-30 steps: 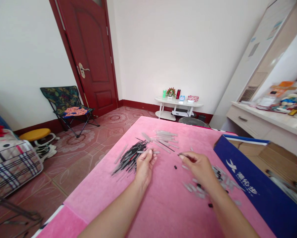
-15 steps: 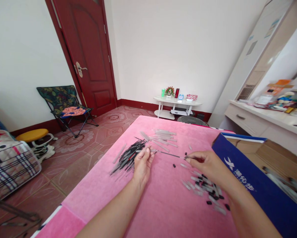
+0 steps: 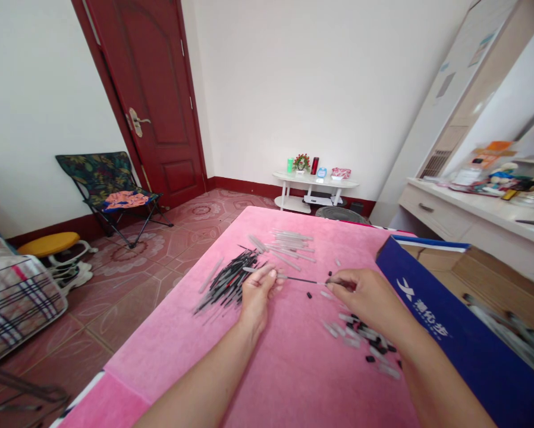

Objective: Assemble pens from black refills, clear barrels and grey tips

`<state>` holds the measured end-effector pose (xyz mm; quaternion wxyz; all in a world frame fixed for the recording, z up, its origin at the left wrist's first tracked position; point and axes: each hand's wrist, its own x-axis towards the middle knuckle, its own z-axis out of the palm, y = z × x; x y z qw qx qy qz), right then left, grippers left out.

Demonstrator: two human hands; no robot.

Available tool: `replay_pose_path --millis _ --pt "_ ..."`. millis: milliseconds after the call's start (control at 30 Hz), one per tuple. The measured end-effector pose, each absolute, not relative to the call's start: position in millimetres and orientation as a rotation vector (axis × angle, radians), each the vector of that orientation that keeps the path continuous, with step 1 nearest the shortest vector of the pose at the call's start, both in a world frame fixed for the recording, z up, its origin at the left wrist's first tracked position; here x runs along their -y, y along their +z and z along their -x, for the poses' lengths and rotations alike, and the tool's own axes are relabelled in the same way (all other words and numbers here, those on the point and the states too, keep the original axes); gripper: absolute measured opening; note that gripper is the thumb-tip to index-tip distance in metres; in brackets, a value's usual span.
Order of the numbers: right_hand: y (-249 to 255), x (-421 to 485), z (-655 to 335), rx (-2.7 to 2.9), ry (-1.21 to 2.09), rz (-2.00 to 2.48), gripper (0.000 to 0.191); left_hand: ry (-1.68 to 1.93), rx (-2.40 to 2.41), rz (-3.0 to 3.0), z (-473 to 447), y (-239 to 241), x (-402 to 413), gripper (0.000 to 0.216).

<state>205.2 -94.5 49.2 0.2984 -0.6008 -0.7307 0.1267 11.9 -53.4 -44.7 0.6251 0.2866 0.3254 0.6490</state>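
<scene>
My left hand [image 3: 258,291] is closed around a translucent pen barrel [image 3: 249,270], whose ends stick out on both sides of the fingers. A dark pen refill [image 3: 302,280] spans the space between my hands. Its left end is at the barrel's right opening; how far it is inside I cannot tell. My right hand [image 3: 354,291] pinches the refill's other end, where the tip is mostly hidden by the fingers. Left of my left hand lies a pile of black refills [image 3: 229,279]. Pen caps and small black plugs [image 3: 369,336] lie scattered below my right hand.
More clear barrels [image 3: 294,241] lie farther back on the pink tablecloth [image 3: 267,368]. A blue cardboard box [image 3: 410,297] holding pens stands at the right edge. Beyond are a white side table [image 3: 316,180], a folding chair [image 3: 93,178] and a dresser [image 3: 463,214].
The refill's left end has moved up to the barrel, and the gap between my hands has narrowed slightly. The view has shifted a little.
</scene>
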Motion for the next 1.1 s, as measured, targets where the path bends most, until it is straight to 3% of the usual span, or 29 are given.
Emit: replay_pose_path --millis 400,667,833,967,1100 --pt "19.4 76.5 -190.9 1.713 0.540 1.422 0.027 1.446 -0.556 -0.451 -19.2 -40.9 58.7 0.025" --pt "-15.8 72.2 -190.0 2.023 0.030 1.887 0.019 1.452 -0.545 -0.426 -18.6 -41.6 57.1 0.026" --pt "-24.7 77.4 -177.7 2.137 -0.063 1.957 0.013 1.458 -0.542 -0.484 -19.9 -41.2 58.6 0.024" --pt "-26.3 76.8 -178.7 2.065 0.008 1.844 0.015 1.456 -0.563 -0.526 -20.5 -41.2 59.1 0.025" --pt "-18.6 74.4 -176.0 1.856 0.394 1.582 0.014 1.457 -0.606 -0.616 -21.3 -42.5 59.5 0.028"
